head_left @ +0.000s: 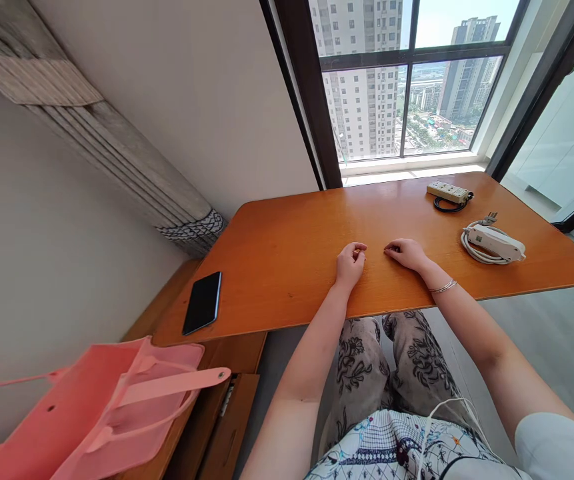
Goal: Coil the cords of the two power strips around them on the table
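Note:
My left hand point(351, 264) rests on the orange-brown wooden table point(277, 260) near its front edge, its fingers loosely curled with nothing visible in them. A short gap to the right, my right hand point(407, 253) lies palm down on the same tabletop, fingers bent inward and fingertips at the wood. No object shows in it, and a bracelet point(444, 287) circles that wrist. Nearest to the right hand is a white power strip point(497, 243) wrapped in its own cord. Behind it sits a smaller beige power strip point(449, 193) with a black cord.
A dark tablet point(203, 303) lies at the table's left end. Below it, an open pink bag point(101, 393) with a strap stands on a wooden surface. A window point(407, 100) is beyond the table, and a gathered grey curtain point(131, 160) hangs at the left wall.

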Demonstrator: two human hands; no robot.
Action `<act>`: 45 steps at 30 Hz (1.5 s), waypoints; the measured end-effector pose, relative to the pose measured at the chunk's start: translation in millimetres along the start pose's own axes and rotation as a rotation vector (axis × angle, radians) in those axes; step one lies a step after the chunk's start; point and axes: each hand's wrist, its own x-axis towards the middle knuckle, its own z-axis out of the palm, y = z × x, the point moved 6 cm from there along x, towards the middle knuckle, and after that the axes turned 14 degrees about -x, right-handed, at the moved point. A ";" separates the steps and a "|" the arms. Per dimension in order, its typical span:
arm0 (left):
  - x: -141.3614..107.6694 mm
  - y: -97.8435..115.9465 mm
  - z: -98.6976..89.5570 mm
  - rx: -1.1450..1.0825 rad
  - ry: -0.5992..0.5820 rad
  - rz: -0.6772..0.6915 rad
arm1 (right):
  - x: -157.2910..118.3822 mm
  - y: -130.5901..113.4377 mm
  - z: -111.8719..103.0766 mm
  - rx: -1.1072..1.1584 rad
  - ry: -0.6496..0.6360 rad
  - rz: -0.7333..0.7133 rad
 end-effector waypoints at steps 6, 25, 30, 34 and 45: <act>-0.7 0.2 0.6 0.022 -0.021 -0.002 | -0.7 -1.2 -1.1 -0.002 -0.006 0.000; -0.6 -2.0 1.3 -0.003 -0.029 -0.022 | -1.5 -3.5 -1.7 -0.015 -0.031 0.012; -0.9 -0.6 1.5 -0.012 -0.030 -0.037 | -2.4 -4.5 -3.3 -0.017 -0.035 0.010; -0.8 -0.8 1.3 -0.018 -0.028 -0.050 | -2.5 -5.0 -3.6 -0.013 -0.037 0.004; 1.1 -3.4 0.1 -0.031 -0.010 -0.042 | -1.1 -2.6 0.8 0.008 -0.025 0.002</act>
